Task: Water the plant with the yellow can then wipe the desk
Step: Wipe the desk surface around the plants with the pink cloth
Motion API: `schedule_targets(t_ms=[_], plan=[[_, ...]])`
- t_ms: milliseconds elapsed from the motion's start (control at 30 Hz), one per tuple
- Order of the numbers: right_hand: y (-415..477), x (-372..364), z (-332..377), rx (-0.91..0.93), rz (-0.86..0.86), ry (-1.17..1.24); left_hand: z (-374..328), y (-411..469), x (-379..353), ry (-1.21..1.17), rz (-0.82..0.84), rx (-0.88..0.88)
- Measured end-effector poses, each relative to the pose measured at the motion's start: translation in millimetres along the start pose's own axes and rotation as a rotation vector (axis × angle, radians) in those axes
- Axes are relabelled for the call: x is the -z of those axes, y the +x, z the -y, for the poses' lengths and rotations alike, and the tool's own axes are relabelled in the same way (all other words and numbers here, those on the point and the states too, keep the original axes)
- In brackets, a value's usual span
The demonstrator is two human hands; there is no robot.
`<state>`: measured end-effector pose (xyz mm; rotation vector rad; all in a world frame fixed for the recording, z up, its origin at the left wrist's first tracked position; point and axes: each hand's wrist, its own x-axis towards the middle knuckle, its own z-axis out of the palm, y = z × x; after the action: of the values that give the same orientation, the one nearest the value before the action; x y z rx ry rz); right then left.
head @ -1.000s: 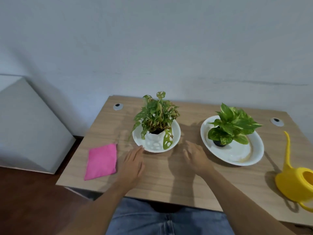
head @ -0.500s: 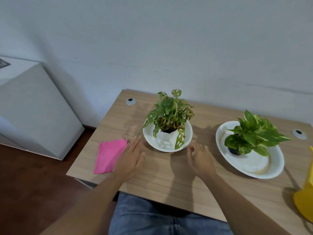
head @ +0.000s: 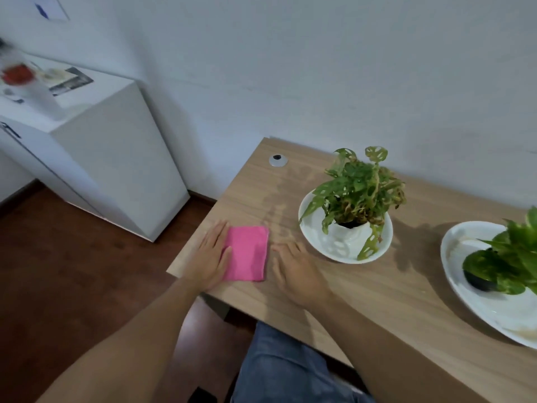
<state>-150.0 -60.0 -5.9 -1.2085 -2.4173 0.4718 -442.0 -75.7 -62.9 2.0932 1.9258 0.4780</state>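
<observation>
While the left hand point(head: 210, 258) lies flat, fingers together, overlapping the left edge of the pink cloth point(head: 246, 253) at the table's point(head: 377, 301) near-left corner, the right hand point(head: 296, 271) rests open beside it — empty. Best pinch both edges, then sweep flat — the yellow can is out of view.

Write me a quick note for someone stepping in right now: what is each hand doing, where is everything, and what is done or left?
Left hand: open, flat on the desk, its thumb side lying over the left edge of the pink cloth; no grip on it yet.
Right hand: open, palm down on the desk, just right of the cloth, not touching it.
Cloth: folded, near the desk's front left corner.
Plants: one in a white bowl mid-desk, one on a white plate at the right edge.
Yellow can: out of view.
Done: cannot tell whether watering happened.
Left: pick up the cloth and wipe the desk.
</observation>
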Motion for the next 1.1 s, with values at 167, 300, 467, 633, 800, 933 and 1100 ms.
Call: schedule_targets(t_ms=[167, 300, 467, 633, 800, 933, 1100], plan=[[57, -44, 43, -0.054, 0.142, 0.028, 4, -5, -7, -0.027, -0.060, 0.004], [81, -75, 66, -0.115, 0.211, 0.066, 5, -6, -6, -0.044, -0.086, -0.007], [77, -85, 67, -0.175, 0.243, 0.059, 5, -6, -6, -0.059, -0.103, -0.022], [73, -80, 47, -0.183, 0.245, -0.044, 3, -5, -5, -0.091, -0.086, 0.007], [59, -76, 16, -0.163, 0.231, -0.145, -6, -2, -4, -0.086, -0.078, 0.089], [44, -70, 9, -0.205, 0.202, -0.177, -15, 4, -7, -0.012, -0.112, 0.085], [8, -55, -5, -0.215, 0.186, -0.203, -48, 28, -16, -0.009, -0.043, 0.026]])
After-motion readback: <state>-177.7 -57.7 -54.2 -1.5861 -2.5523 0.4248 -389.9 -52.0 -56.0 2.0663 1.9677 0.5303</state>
